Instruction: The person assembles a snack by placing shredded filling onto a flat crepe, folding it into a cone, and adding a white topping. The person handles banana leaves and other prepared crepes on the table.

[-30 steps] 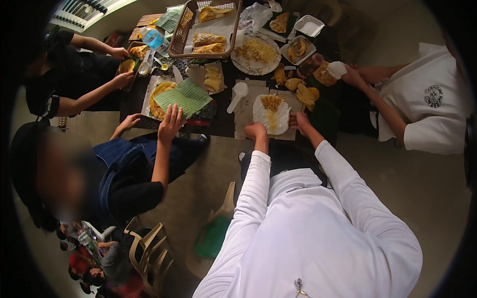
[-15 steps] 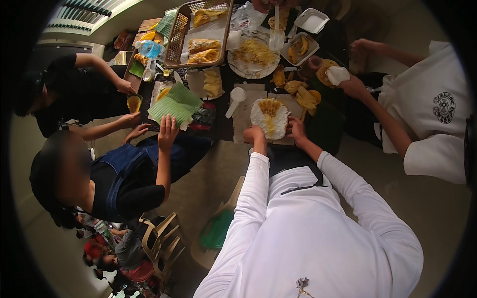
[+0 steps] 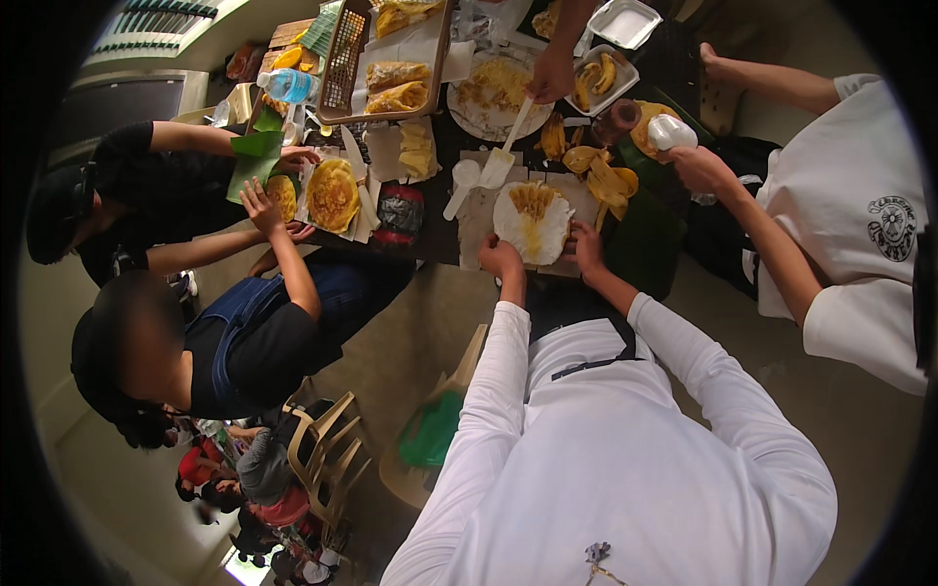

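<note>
A thin white round wrapper [image 3: 555, 234] lies before me on a piece of cardboard [image 3: 473, 223]. Sliced banana [image 3: 535, 202] is fanned across its far half, with yellow shreds [image 3: 533, 242] trailing toward me. My left hand [image 3: 501, 259] is closed at the wrapper's near left edge, fingers curled. At its right edge, my right hand [image 3: 588, 246] pinches the rim. Just beyond the wrapper, a co-worker's hand [image 3: 553, 74] holds a white spatula [image 3: 498, 164] beside a white measuring scoop [image 3: 463, 182].
Banana peels [image 3: 608, 182] lie right of the wrapper. Farther back are a plate of yellow shreds [image 3: 463, 115], a foam box with bananas [image 3: 603, 82] and a brown basket [image 3: 336, 68] of rolls. People work at left and right; a knife [image 3: 354, 154] lies at left.
The co-worker's hand has brought the white spatula in from the far side. At left, a green leaf has been lifted leftward, uncovering a round yellow pancake. My hands stay at the wrapper.
</note>
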A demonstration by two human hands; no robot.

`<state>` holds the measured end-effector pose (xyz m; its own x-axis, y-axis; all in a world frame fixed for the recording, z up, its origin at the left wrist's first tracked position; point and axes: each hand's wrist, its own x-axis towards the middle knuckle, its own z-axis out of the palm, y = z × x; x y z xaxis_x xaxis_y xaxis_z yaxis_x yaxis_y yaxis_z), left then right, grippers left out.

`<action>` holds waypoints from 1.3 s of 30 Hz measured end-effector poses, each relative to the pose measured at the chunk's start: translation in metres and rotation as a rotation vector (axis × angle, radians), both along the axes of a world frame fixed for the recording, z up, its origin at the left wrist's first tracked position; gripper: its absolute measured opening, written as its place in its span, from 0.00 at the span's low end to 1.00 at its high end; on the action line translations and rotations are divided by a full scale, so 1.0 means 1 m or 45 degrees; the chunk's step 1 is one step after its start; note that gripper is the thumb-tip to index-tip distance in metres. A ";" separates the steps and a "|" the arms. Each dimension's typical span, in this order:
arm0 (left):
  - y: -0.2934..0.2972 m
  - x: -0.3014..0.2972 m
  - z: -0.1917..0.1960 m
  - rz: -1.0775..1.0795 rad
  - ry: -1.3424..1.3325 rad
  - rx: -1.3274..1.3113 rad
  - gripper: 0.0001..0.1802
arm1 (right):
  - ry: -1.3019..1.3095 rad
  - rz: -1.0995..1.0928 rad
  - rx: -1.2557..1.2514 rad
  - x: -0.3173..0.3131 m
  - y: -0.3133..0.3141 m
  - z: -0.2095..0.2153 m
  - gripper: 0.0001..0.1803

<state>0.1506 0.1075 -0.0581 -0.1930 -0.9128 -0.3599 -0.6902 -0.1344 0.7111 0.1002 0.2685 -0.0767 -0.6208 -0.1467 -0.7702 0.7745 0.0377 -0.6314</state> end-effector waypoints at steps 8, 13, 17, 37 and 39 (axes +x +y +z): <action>0.005 -0.002 0.029 -0.090 0.228 0.137 0.21 | 0.050 0.045 0.148 -0.002 -0.011 0.028 0.23; 0.009 0.000 0.023 -0.136 0.356 0.141 0.20 | 0.035 -0.048 0.106 0.000 -0.018 0.040 0.23; 0.020 -0.005 0.041 -0.148 0.370 0.147 0.22 | 0.007 0.020 0.120 0.000 -0.014 0.034 0.25; 0.009 -0.012 0.045 -0.256 0.399 0.419 0.33 | -0.264 -0.312 -0.179 0.001 -0.015 0.040 0.31; 0.003 -0.009 0.040 -0.306 0.406 0.402 0.34 | -0.283 -0.290 -0.186 -0.001 -0.017 0.038 0.31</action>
<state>0.1412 0.1108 -0.0182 -0.5295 -0.6854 -0.4999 -0.4829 -0.2409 0.8419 0.0995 0.2514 -0.0388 -0.4694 -0.1427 -0.8714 0.8720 -0.2302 -0.4320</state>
